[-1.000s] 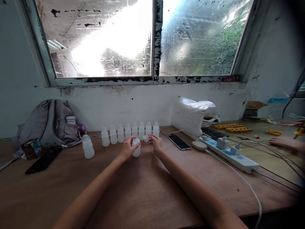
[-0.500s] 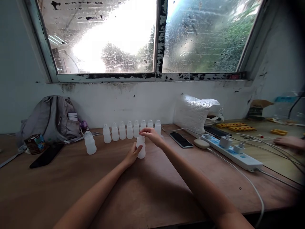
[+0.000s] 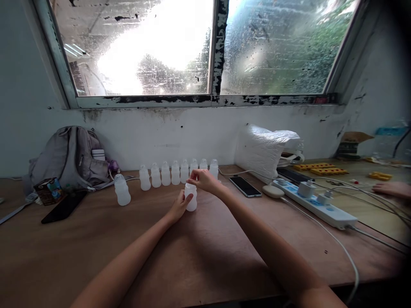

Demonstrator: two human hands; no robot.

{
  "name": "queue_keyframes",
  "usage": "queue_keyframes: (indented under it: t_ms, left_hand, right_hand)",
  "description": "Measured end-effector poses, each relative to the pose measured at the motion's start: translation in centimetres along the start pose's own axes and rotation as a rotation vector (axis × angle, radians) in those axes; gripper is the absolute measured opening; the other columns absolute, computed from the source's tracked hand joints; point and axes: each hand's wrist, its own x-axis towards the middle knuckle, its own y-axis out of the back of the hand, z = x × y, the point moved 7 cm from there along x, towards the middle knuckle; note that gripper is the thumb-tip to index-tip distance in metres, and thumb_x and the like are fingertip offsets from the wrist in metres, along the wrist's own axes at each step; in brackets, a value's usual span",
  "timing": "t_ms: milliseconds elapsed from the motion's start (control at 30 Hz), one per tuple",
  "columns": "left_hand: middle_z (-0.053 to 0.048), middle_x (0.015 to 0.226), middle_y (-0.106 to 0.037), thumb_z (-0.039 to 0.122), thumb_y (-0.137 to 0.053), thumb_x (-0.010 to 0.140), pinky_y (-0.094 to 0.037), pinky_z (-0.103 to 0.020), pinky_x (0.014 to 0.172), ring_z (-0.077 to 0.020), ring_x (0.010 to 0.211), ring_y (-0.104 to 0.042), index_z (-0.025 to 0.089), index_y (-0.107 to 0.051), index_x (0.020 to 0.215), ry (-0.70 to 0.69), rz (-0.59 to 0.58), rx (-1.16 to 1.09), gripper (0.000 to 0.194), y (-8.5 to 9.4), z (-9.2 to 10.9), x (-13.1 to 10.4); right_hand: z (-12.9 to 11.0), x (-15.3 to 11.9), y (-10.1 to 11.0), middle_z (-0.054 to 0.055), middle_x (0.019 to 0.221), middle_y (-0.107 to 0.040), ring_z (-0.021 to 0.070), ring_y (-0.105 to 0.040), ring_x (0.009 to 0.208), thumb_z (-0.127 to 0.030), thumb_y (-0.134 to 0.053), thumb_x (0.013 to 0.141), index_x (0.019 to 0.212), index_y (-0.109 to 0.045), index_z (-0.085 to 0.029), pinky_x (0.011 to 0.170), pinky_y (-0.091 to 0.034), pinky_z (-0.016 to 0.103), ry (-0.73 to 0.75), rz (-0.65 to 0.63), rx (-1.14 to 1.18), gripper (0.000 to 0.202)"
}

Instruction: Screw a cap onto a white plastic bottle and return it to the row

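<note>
Grey fabric backpack [image 3: 69, 156], far left, slumped against the wall; small printed carton [image 3: 48, 190] and dark phone [image 3: 64, 206] just in front of it on the wooden table [image 3: 205, 261].

Translucent white plastic bottle, capped [image 3: 122, 190], standing alone left of centre.

Row of seven like bottles [image 3: 178, 172], capped, upright, along the far edge by the wall.

Left hand [image 3: 180, 206]: wrapped around the lower body of the held bottle [image 3: 192, 199], which stands upright on the table, centre, just nearer than the row.

Right hand [image 3: 204, 180]: fingers pinched closed over the top of the held bottle, apparently on its cap, which is hidden beneath them.

Handling note, as a judgement: the step looks like seating a cap. It goes best with the base kept flat on the table, the left grip firm but not squeezing the soft wall, and the cap held level over the neck so it does not go on crooked.

Second phone [image 3: 245, 186], right of the hands, near them.

White plastic bag [image 3: 266, 147], bulging, against the wall.

White power strip [image 3: 316, 204] with plugs and trailing cables, right.

Another person's hand [image 3: 390, 188], far right edge, resting on the adjoining surface, well apart.
</note>
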Motion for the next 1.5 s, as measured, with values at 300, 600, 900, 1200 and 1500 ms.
queue_keyframes:
  t_ms: [300,600,900,1200,1500]
  left_hand:
    - [-0.003,0.083,-0.051,0.051,-0.040,0.076,-0.035,-0.026,0.071,-0.0144,0.075,-0.046,0.015,-0.048,0.096,-0.027,-0.007,0.046,0.042,0.0,0.9,-0.3]
    - [-0.006,0.091,-0.054,0.053,-0.040,0.075,-0.037,-0.025,0.072,-0.0160,0.082,-0.049,0.014,-0.048,0.101,0.003,-0.052,-0.055,0.048,-0.2,0.7,-0.2]
    - [-0.006,0.089,-0.057,0.045,-0.060,0.064,-0.039,-0.026,0.071,-0.0180,0.082,-0.052,0.016,-0.051,0.099,0.024,-0.012,-0.180,0.047,0.0,2.4,-1.0]
    - [-0.004,0.060,-0.054,0.061,-0.043,0.069,-0.041,-0.025,0.048,-0.0109,0.048,-0.049,0.010,-0.055,0.086,0.352,-0.203,-0.987,0.055,-2.5,5.7,-2.8]
    - [-0.004,0.068,-0.057,0.053,-0.058,0.060,-0.038,-0.023,0.054,-0.0168,0.065,-0.053,0.015,-0.057,0.083,0.139,0.175,-0.046,0.044,1.9,4.6,-1.5]
  right_hand:
    - [0.0,0.1,0.1,0.002,0.073,-0.063,0.0134,-0.054,0.068,-0.033,-0.055,0.071,0.073,-0.062,-0.018,0.059,-0.039,0.023,0.033,-0.046,0.156,0.017]
    - [0.2,0.0,-0.4,0.005,0.082,-0.061,0.0151,-0.053,0.072,-0.042,-0.056,0.069,0.086,-0.062,-0.018,0.062,-0.039,0.025,0.019,-0.129,0.161,0.030]
    - [0.8,-0.6,-1.4,0.004,0.071,-0.057,0.0159,-0.050,0.069,-0.045,-0.061,0.062,0.080,-0.063,-0.016,0.057,-0.038,0.025,-0.112,-0.286,0.306,0.035]
    - [0.2,-1.5,-3.3,0.004,0.087,-0.056,0.0106,-0.050,0.070,-0.030,-0.060,0.068,0.099,-0.055,-0.017,0.055,-0.039,0.020,-0.220,-0.408,1.240,0.035]
    - [2.1,-1.1,-3.5,0.001,0.075,-0.056,0.0117,-0.053,0.067,-0.031,-0.070,0.056,0.080,-0.054,-0.016,0.058,-0.041,0.022,-0.368,-0.187,0.986,0.032]
